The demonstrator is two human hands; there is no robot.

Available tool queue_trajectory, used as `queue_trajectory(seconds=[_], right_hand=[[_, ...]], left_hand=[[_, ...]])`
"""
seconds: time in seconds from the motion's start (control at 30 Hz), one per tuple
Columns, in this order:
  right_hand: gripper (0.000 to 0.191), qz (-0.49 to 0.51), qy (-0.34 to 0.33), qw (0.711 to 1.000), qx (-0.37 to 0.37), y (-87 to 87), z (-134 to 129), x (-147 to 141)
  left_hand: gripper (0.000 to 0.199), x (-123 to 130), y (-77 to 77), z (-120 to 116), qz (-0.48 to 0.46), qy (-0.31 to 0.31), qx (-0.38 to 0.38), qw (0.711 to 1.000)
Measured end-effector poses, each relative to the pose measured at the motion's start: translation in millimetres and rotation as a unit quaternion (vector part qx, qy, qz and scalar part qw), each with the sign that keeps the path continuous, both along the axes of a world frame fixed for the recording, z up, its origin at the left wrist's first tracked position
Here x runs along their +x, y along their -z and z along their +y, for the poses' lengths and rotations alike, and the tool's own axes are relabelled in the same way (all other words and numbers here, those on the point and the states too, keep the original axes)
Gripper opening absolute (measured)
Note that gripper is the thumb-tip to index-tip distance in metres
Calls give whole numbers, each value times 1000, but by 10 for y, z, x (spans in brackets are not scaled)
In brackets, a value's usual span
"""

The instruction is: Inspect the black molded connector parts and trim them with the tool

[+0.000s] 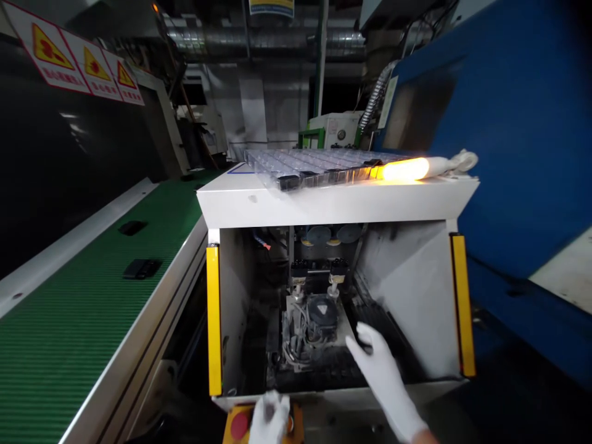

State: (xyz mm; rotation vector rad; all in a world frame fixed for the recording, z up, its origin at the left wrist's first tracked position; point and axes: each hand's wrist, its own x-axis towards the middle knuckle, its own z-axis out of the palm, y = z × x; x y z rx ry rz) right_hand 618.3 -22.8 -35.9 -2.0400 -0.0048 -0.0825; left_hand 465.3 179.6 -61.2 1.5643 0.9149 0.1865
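Note:
My right hand [378, 361], in a white glove, reaches into the front opening of a white machine [333, 206]. Its thumb and fingers are apart with nothing between them. Left of its fingertips, inside the opening, a round black part [322, 311] sits on a metal fixture [343, 330] among cables. My left hand [269, 418], also gloved in white, is over a yellow control box [231, 431] below the opening. Its fingers are bunched; whether they hold anything is hidden. A red button [239, 425] shows beside it, and another control is partly covered.
A green conveyor belt [92, 308] runs along the left, carrying small black parts [139, 268]. Yellow strips [214, 320] flank the opening. On the machine top lie a clear tray [319, 163] and a glowing lamp [407, 169]. A blue machine wall [509, 142] stands right.

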Motion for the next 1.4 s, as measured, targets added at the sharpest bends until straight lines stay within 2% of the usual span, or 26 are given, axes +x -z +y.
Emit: queue_trajectory(seconds=[0.1, 0.17, 0.23, 0.27, 0.33, 0.43, 0.5, 0.6, 0.77, 0.93, 1.07, 1.2, 1.33, 1.4], right_hand=[[83, -56, 25, 998, 14, -405, 286, 721], [94, -79, 33, 996, 27, -547, 492, 1113], [98, -89, 35, 995, 42, -611, 677, 1385], [96, -88, 34, 994, 49, -622, 754, 1473], [81, -80, 37, 994, 60, -621, 864, 1567], [49, -72, 54, 994, 62, -595, 927, 1589], [36, -85, 63, 993, 55, -581, 929, 1587], [30, -95, 58, 992, 57, -561, 930, 1599], [30, -67, 63, 993, 80, -524, 958, 1606], [30, -83, 73, 993, 38, -538, 932, 1596], [35, -2, 67, 995, 77, -571, 908, 1582], [32, -10, 64, 997, 32, -629, 916, 1565], [38, 47, 61, 995, 62, -645, 867, 1580], [34, 32, 55, 998, 25, -602, 779, 1619]], left_hand=[[54, 705, -466, 72, -94, -24, 36, 995], [66, 1210, -773, 104, -138, -35, 82, 986], [79, 1662, -996, 94, -172, -25, 109, 979], [84, 1855, -1060, 73, -182, -23, 115, 976], [82, 2168, -1092, 16, -190, -37, 122, 974], [56, 2465, -985, -43, -192, -97, 139, 967], [37, 2573, -897, -35, -201, -128, 166, 957], [26, 2658, -826, 28, -230, -136, 209, 941], [25, 2685, -833, 95, -246, -112, 235, 933], [17, 2667, -866, 64, -244, -119, 265, 925], [17, 2655, -921, 36, -237, -118, 253, 931], [16, 2656, -971, 22, -233, -117, 246, 934], [18, 2653, -953, -3, -228, -134, 229, 937], [21, 2642, -954, -38, -234, -149, 224, 934]])
